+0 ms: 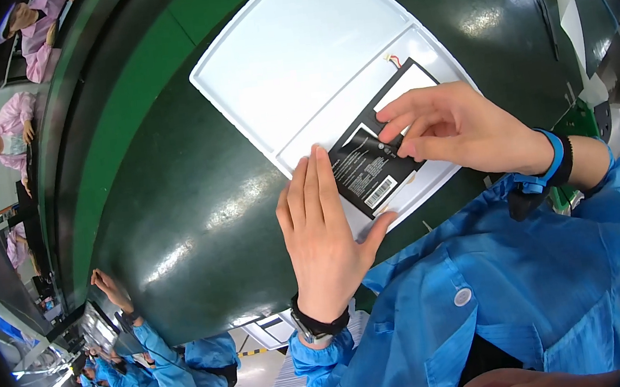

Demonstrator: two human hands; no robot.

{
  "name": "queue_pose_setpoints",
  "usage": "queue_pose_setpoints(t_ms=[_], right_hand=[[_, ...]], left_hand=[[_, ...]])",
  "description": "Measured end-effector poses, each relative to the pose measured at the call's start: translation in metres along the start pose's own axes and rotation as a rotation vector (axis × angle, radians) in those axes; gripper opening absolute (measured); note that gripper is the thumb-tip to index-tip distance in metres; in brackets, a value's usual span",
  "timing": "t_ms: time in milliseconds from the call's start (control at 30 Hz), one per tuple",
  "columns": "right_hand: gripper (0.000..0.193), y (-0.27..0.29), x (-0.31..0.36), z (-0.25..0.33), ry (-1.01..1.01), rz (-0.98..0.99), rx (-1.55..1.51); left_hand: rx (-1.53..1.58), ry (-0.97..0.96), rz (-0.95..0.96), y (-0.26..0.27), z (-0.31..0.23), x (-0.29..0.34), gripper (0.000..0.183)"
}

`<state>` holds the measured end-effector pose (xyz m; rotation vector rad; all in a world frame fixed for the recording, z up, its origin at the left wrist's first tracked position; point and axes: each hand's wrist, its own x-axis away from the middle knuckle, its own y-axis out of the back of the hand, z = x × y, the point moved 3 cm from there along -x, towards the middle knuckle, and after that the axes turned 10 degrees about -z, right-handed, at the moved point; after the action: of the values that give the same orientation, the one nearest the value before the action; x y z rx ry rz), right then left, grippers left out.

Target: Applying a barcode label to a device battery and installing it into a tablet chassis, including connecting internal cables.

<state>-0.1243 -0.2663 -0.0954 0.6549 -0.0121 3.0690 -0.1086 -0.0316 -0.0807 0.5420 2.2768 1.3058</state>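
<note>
- Dark green workbench (191,222), glossy with reflected light, curves across a factory room; black fisheye corners cut off the scene's outer parts.
- On it sits a shallow white tray (301,49), its top corner cropped by the upper edge. A raised ridge (344,90) divides it into a larger far section and a narrower near one.
- A flat black battery pack (369,171) lies aslant in the near section. White patches, a barcode label (380,191) and fine print too small to read show on its face; the right hand hides part of it.
- Thin coloured wires (394,61) with a pale connector poke out past its far end.
- Left hand (321,238): flat and open, palm down, fingers straight and together at the pack's left edge, thumb spread wide. It grips nothing.
- Right hand (463,130): fingers bent, thumb drawn near them, over the pack. Something dark curls by the fingertips; whether they pinch it cannot be told.
- Blue sleeves and a blue jacket (502,271) fill the lower right.
- Co-workers in pink (15,120) and blue (172,362) at left are small, warped and partly cropped.
</note>
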Motion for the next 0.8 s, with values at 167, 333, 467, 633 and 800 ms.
queue_pose_setpoints(t_ms=[167, 333, 467, 633, 800], right_hand=[[0.039, -0.007, 0.001, 0.009, -0.024, 0.038, 0.084], [0.018, -0.017, 0.002, 0.013, 0.484, -0.139, 0.515], [0.018, -0.023, 0.001, 0.004, 0.580, -0.183, 0.597], [0.016, -0.032, 0.040, 0.036, 0.928, -0.286, 0.700], [0.013, -0.008, 0.003, 0.017, 0.286, -0.156, 0.296]], left_hand=[[-0.002, -0.002, -0.014, -0.003, 0.002, 0.002, 0.113], [0.111, 0.069, -0.070, -0.005, 0.005, 0.007, 0.108], [0.175, 0.089, -0.108, -0.010, 0.011, 0.012, 0.107], [0.170, 0.108, -0.132, -0.010, 0.010, 0.015, 0.112], [0.266, 0.127, -0.117, -0.006, 0.011, 0.024, 0.113]])
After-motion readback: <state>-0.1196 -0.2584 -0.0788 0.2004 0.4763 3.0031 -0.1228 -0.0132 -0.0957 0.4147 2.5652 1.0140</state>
